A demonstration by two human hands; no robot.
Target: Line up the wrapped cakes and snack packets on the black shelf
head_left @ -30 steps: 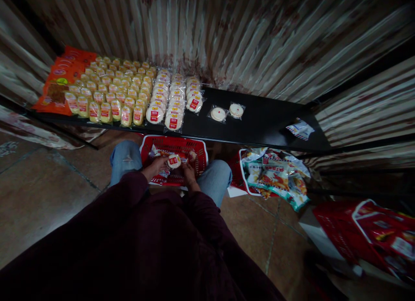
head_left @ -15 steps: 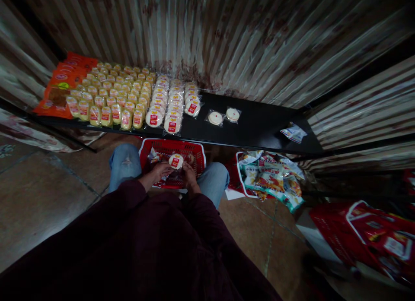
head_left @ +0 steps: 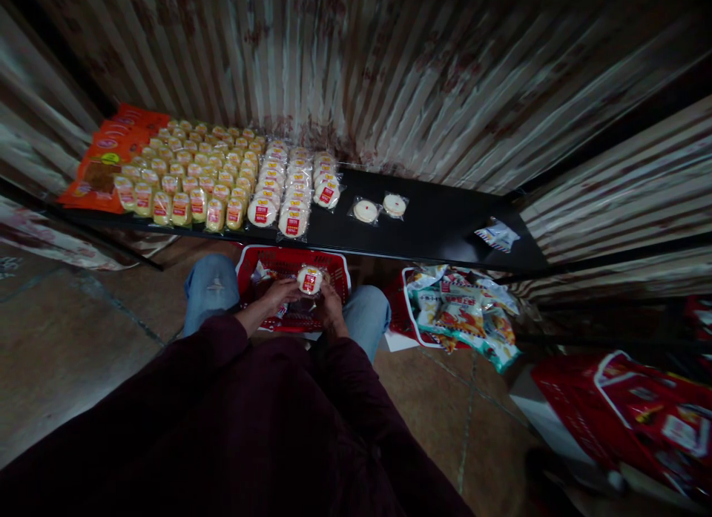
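Shelf (head_left: 439, 224) black | curtain (head_left: 328, 79) pleated | left hand (head_left: 282, 291), right hand (head_left: 332, 308): grip closed on packet (head_left: 310, 280)

A big striped cloth curtain with folds and dark red flowers (head_left: 445, 72) hangs behind a long, flat, black shelf (head_left: 434, 220). Thin black bars (head_left: 617, 254) stick out on the right side. The floor of brown tiles (head_left: 83, 339) has thin grey lines. The room is dim, and a pale shine (head_left: 72, 420) lies on the floor at the left.
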